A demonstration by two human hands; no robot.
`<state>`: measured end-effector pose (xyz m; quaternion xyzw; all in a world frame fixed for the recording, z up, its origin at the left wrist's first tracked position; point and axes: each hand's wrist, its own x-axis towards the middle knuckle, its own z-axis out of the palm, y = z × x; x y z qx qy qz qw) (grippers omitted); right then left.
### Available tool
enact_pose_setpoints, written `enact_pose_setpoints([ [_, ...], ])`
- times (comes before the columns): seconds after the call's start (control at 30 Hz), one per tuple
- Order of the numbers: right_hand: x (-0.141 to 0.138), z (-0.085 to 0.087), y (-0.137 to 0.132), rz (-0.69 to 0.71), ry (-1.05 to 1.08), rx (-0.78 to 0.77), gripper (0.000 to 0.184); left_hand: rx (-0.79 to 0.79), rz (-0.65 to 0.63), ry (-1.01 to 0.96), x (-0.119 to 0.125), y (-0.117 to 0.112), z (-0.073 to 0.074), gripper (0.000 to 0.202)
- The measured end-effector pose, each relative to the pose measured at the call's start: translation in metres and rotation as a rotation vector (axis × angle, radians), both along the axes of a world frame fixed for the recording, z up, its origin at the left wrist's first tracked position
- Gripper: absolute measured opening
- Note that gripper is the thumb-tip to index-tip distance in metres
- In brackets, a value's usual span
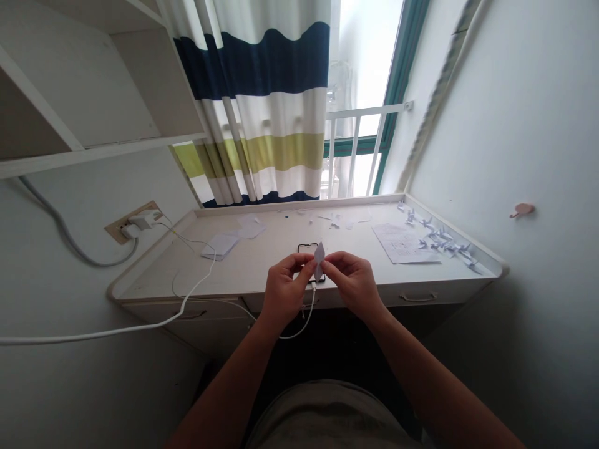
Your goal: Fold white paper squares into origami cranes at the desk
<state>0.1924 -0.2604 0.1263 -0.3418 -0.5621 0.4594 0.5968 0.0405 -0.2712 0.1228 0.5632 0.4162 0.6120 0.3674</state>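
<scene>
Two hands are pinching one small folded paper (pixel 319 260) above the front edge of the bench (pixel 253 265) (a phone (pixel 307 247) is lying just behind it). The left hand (pixel 283 288) is gripping its left side, the right hand (pixel 354 282) its right side. I think pressing slowly, with edges lined up, is making the neatest fold.

Small white folded paper piece (pixel 319 260), upright, pointed tip up, just above the desk's near edge.

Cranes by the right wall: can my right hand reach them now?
Probably, once freed: the right hand pinches folded paper, and only a flat sheet lies between it and the cranes.
</scene>
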Motion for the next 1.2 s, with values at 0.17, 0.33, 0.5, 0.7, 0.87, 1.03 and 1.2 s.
enact_pose_setpoints([
  [0.17,-0.004,-0.003,0.001,-0.089,-0.029,0.036,0.019,0.1,0.179,0.048,0.007,0.004,-0.008,0.015],
  [0.33,-0.002,-0.001,0.004,0.009,0.018,0.049,0.014,0.16,0.163,0.081,0.006,0.004,-0.011,0.01],
  [0.5,0.005,0.002,0.004,0.08,0.084,0.056,0.014,0.258,0.043,0.104,0.002,0.0,-0.008,0.013],
  [0.7,0.009,-0.007,0.006,0.116,0.07,-0.005,0.012,0.271,0.011,0.139,-0.002,0.002,-0.009,0.008],
  [0.87,0.01,-0.014,0.009,0.076,0.069,-0.081,0.015,0.192,-0.034,0.123,-0.003,0.003,-0.015,0.017],
  [1.03,0.009,-0.015,0.008,0.085,0.064,-0.119,0.018,0.149,-0.026,0.087,-0.002,0.003,-0.019,0.009],
  [1.2,0.005,-0.02,0.008,0.11,0.124,-0.151,0.016,0.142,-0.029,0.065,-0.002,0.003,-0.02,0.013],
])
